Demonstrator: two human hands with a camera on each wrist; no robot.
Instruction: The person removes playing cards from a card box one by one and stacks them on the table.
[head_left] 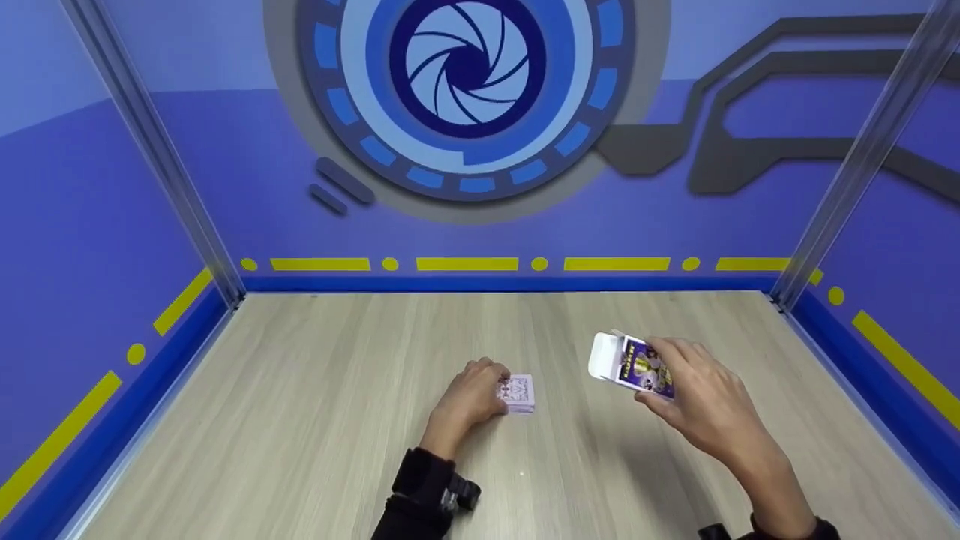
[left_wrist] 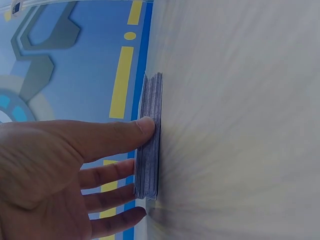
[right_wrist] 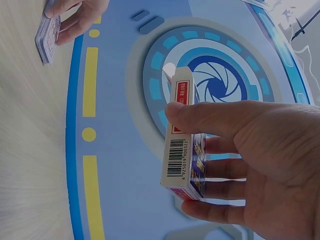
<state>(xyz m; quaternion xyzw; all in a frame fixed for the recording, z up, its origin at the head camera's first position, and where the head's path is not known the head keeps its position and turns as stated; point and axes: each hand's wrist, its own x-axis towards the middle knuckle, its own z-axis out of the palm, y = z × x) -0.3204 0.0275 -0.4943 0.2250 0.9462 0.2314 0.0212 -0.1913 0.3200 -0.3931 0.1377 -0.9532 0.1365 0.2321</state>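
Observation:
A deck of playing cards (head_left: 519, 393) with a patterned back lies stacked on the wooden table, near its middle. My left hand (head_left: 471, 396) grips the deck from its left side. In the left wrist view the thumb lies across one long edge of the cards (left_wrist: 149, 165), with the fingers on the far side. Above the table to the right, my right hand (head_left: 705, 394) holds a card box (head_left: 645, 366) with a purple and yellow picture. Its white end flap stands open toward the left. A barcode shows on the side of the box (right_wrist: 176, 157) in the right wrist view.
The pale wooden table (head_left: 315, 420) is bounded by a blue back wall (head_left: 480, 240) and side walls. Metal posts (head_left: 150, 142) stand at the back corners. Black bands (head_left: 424, 480) sit on the wrists.

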